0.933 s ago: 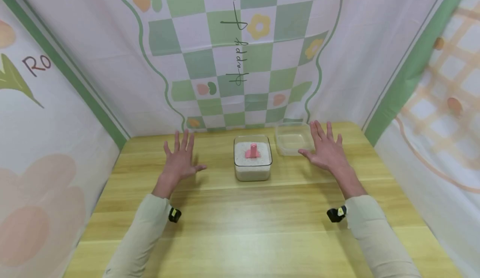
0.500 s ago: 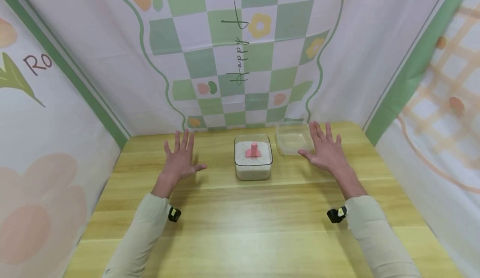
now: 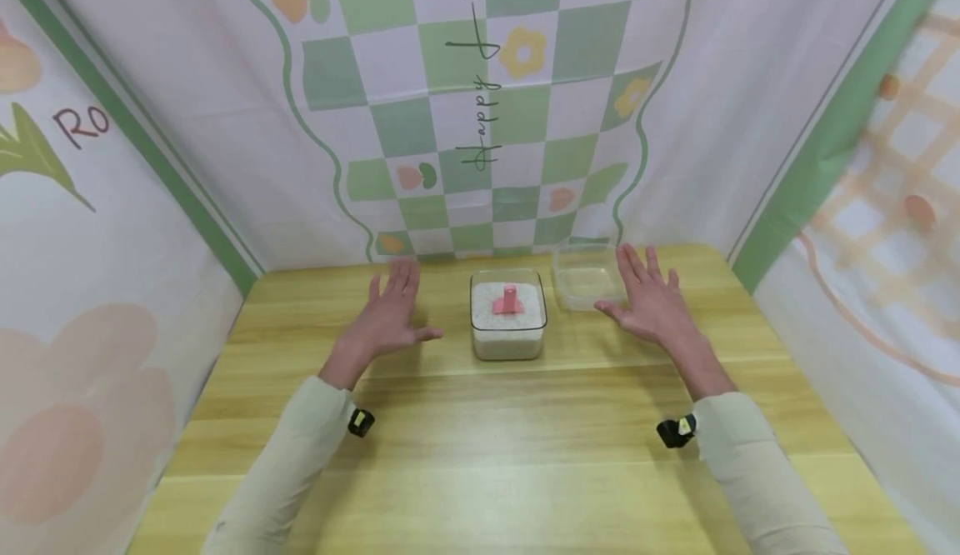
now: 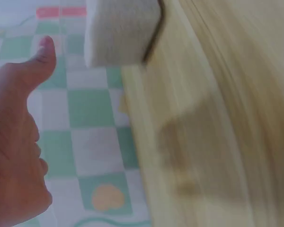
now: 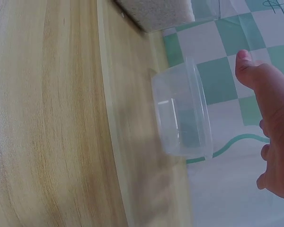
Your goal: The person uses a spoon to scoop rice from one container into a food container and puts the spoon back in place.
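A clear square container (image 3: 507,347) filled with white grains that look like rice stands near the back middle of the table. On the grains rests a pink scoop (image 3: 509,300), its handle sticking up; how deep it sits is hidden. My left hand (image 3: 386,317) hovers left of this container, apart from it, fingers extended and thumb toward it. To the container's right is a see-through plastic tub (image 3: 585,278). My right hand (image 3: 656,309) hovers by the tub's right side, fingers straight, holding nothing. In the right wrist view a gap shows between the tub (image 5: 180,113) and that hand.
The wooden table (image 3: 495,455) stretches toward me in front of both containers. A checkered fabric backdrop (image 3: 480,122) hangs right behind its back edge. More fabric hangs at the left and right sides. Small black cameras sit at both wrists.
My left hand has shifted to the right, closer to the grain container, and its fingers have drawn together. The right hand, the scoop and both containers are practically where they were.
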The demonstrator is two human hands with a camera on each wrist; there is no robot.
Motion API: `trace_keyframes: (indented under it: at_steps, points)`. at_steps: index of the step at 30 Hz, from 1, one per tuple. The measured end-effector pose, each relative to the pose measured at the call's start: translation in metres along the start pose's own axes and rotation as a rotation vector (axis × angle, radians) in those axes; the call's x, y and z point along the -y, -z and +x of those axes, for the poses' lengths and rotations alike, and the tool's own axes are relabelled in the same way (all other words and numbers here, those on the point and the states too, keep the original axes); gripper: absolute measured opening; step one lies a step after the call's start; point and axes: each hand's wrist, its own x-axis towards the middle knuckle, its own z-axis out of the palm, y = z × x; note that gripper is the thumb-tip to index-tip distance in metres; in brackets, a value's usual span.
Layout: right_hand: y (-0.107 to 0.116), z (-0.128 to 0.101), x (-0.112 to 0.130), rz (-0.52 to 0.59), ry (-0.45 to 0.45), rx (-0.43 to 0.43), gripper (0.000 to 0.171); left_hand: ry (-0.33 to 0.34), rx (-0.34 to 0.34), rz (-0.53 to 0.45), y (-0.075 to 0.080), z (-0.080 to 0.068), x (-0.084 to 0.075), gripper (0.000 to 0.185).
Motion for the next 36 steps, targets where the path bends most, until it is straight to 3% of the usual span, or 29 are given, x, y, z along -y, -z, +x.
trace_keyframes:
  at_steps: [9,15,23,30,36]
  points:
    - [0.003,0.002,0.007,0.008,0.032,0.000,0.096,-0.200,0.050,0.028,-0.005,0.035,-0.045,0.118]
    - [0.006,0.005,0.016,0.029,0.088,-0.007,0.095,-0.263,0.081,0.104,-0.013,0.051,-0.056,0.116]
    - [0.016,0.013,0.045,0.011,0.225,-0.015,0.093,-0.281,0.129,0.181,-0.018,0.059,-0.056,0.113]
    - [0.031,0.023,0.076,0.128,0.440,-0.016,0.081,-0.282,0.136,0.205,-0.020,0.060,-0.059,0.106]
    - [0.034,0.043,0.106,0.152,0.626,0.031,0.061,-0.253,0.146,0.220,-0.022,0.062,-0.064,0.105]
